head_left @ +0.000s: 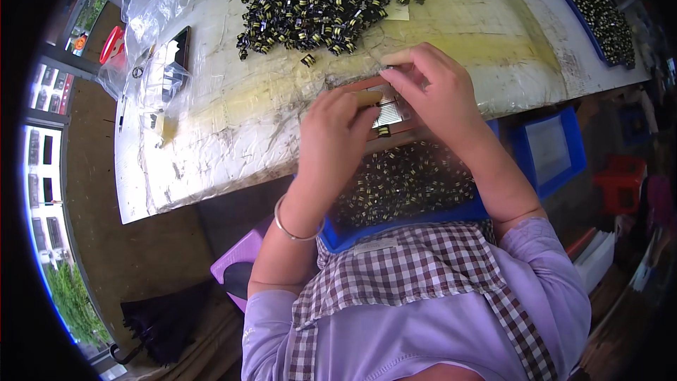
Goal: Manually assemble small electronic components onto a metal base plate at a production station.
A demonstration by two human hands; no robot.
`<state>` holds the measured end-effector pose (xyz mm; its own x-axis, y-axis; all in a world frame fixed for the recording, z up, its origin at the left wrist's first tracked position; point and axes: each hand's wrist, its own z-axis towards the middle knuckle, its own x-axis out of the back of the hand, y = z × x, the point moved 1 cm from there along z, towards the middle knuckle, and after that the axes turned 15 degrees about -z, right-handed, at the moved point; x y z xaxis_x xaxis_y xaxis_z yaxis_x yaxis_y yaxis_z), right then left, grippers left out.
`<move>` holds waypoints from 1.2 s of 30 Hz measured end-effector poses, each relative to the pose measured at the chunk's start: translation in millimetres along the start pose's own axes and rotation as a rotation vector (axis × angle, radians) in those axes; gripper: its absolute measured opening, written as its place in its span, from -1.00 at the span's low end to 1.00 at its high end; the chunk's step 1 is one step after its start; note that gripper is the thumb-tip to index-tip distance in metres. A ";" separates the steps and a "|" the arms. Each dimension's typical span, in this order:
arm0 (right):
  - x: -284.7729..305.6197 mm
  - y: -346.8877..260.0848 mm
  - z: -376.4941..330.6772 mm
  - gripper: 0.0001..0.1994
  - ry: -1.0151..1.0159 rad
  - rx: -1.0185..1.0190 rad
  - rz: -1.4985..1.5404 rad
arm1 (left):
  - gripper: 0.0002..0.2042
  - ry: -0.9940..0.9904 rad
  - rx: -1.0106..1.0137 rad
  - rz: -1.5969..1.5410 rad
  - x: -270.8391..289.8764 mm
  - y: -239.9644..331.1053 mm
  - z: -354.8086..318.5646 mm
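My left hand [330, 137] is closed in a pinch at the left side of a small reddish-brown fixture [405, 125] at the table's near edge. A ribbed, shiny metal plate [390, 109] lies in it. What the left fingertips hold is mostly hidden. A small black-and-yellow part [383, 131] sits by the left thumb. Over the fixture's far right side, my right hand [441, 92] pinches thumb and index finger together; only a dark speck shows at the tips. Tan covers appear to wrap a finger on each hand.
A big heap of black-and-yellow parts [324, 7] covers the far middle of the table [233, 120]. Below my hands, a blue tray [345, 241] holds many similar parts. Clear plastic bags [151, 3] and a phone-like dark object [184, 46] lie left. Another blue tray [580, 142] stands right.
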<state>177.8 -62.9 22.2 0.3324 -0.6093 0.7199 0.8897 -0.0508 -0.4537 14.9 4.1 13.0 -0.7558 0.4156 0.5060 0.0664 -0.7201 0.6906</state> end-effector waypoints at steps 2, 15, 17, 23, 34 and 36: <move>-9.3 9.8 -0.5 -0.81 0.031 0.066 -0.077 | -0.89 -0.034 0.116 -0.103 5.6 1.4 2.4; -11.3 3.1 -4.8 -0.82 0.001 0.154 -0.049 | -0.85 0.061 -0.087 0.099 -8.2 3.4 -3.7; -12.3 5.3 -3.1 -0.81 0.005 0.184 -0.049 | -0.88 0.103 -0.129 0.075 -8.1 -0.1 -2.7; 0.8 -3.3 -1.6 -0.84 -0.248 0.171 0.117 | -0.88 0.289 0.315 -0.063 22.8 -10.9 11.4; -0.2 -10.0 -6.9 -0.88 -0.231 0.149 0.031 | -0.91 0.191 0.235 -0.052 14.0 -23.1 15.5; -1.0 -11.0 -5.4 -0.88 -0.209 0.155 0.034 | -0.91 0.218 0.189 0.039 13.7 -29.3 15.8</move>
<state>166.0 -66.0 23.6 0.4057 -0.4310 0.8060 0.9090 0.0984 -0.4050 12.9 39.8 7.9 -0.8712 0.2456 0.4250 0.2027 -0.6086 0.7671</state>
